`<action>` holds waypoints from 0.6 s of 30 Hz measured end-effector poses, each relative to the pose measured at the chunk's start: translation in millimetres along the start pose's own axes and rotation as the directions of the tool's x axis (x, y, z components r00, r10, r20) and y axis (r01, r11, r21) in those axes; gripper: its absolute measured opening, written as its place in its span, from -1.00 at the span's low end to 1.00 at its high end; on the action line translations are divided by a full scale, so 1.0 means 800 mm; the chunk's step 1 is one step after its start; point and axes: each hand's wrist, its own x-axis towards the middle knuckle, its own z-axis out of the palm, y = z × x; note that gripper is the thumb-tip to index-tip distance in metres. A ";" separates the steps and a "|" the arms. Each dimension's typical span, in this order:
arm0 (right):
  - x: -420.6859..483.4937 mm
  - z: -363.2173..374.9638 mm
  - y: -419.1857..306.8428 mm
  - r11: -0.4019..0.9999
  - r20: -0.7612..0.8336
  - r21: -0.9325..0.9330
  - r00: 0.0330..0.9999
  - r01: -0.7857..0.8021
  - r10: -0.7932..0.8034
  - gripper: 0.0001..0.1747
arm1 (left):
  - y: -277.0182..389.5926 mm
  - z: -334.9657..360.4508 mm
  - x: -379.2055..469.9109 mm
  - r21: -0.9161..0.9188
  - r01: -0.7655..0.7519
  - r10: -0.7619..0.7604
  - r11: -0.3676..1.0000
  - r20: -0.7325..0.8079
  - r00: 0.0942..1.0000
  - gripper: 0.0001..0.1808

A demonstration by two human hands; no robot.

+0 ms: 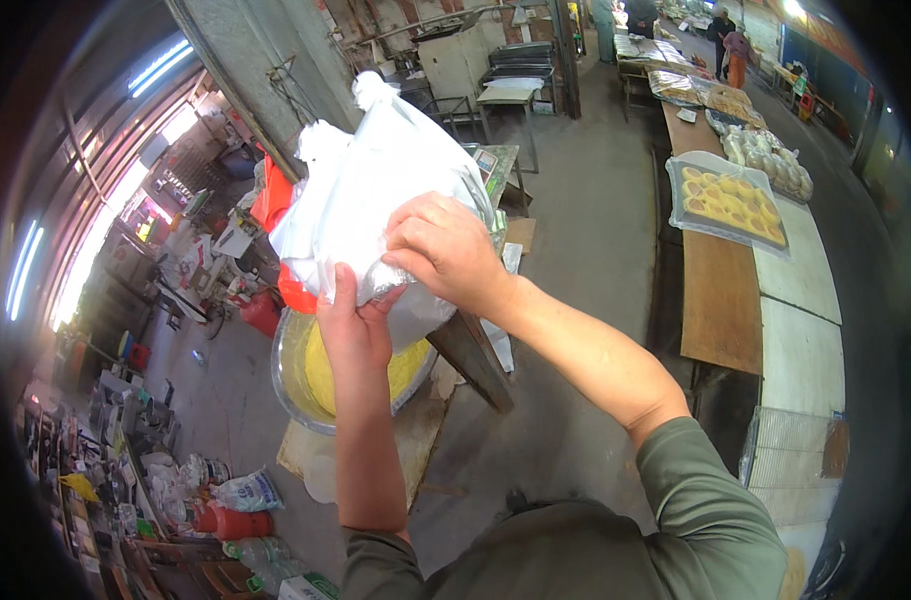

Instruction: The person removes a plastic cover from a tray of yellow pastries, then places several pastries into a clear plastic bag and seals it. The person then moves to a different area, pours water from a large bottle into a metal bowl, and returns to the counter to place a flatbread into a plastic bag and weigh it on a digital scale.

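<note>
White plastic bags (395, 161) hang in a bunch before me, beside a metal post. My left hand (354, 322) holds the lower edge of the bunch, thumb up, at a crinkled clear part. Just right of it, my right hand (444, 251) pinches the white plastic between thumb and fingers. Red plastic bags (274, 196) hang behind and to the left of the white ones. Below my hands, a large metal basin (290, 375) with a yellow mass (320, 367) in it stands on a board (418, 442); my left forearm hides part of it.
At right, a long table (722, 300) bears a tray of round yellow pastries (729, 202), bagged goods (767, 161) and a wire rack (793, 457). Red gas cylinders (238, 521), plastic bottles (264, 555) and clutter lie at lower left. Several people stand far off at the top right.
</note>
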 end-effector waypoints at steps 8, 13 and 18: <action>0.018 -0.035 0.017 0.948 0.078 0.192 0.967 -0.252 0.241 -0.86 | 0.006 -0.010 0.005 0.122 -0.023 0.022 0.992 0.006 1.000 -0.49; 0.018 -0.040 0.018 0.882 0.098 0.313 0.936 -0.353 0.339 -0.76 | 0.003 -0.013 0.008 0.082 -0.020 0.024 0.996 -0.047 0.999 -0.50; 0.016 -0.039 0.015 0.730 0.087 0.438 0.833 -0.525 0.546 -0.69 | -0.001 -0.019 0.010 -0.005 -0.025 0.024 1.000 -0.092 0.995 -0.52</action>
